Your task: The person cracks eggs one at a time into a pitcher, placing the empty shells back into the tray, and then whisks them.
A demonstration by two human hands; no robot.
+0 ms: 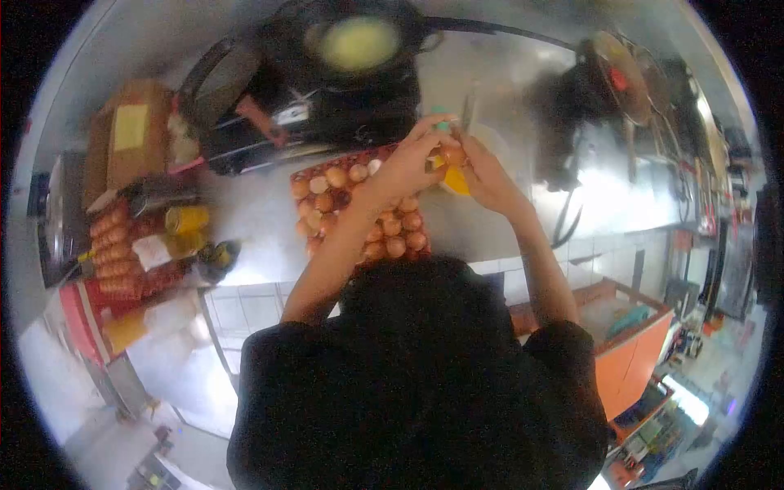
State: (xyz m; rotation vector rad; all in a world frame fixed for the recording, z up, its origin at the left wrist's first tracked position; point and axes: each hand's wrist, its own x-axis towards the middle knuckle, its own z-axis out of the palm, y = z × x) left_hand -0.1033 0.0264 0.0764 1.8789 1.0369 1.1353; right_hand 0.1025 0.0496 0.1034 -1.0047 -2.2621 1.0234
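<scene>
My left hand (pixel 415 159) and my right hand (pixel 487 178) meet above the counter, fingers closed around a brown egg (pixel 453 154) from both sides. Right under them is a bowl with yellow egg (pixel 457 181) in it, partly covered by my hands. Beneath my left forearm lies a red egg tray (pixel 299 178) filled with brown eggs (pixel 336 176) and a few pale shells. Something green (pixel 442 118) shows just beyond my left fingers, and an upright metallic utensil (pixel 469 106) rises behind my hands.
A dark wok (pixel 415 51) with pale yellow contents (pixel 359 43) sits on the black stove (pixel 351 102). At left are a cardboard box (pixel 131 131), stacked brown eggs (pixel 113 245) and yellow containers (pixel 188 219). Pans (pixel 622 77) hang at right, above an orange cabinet (pixel 629 369).
</scene>
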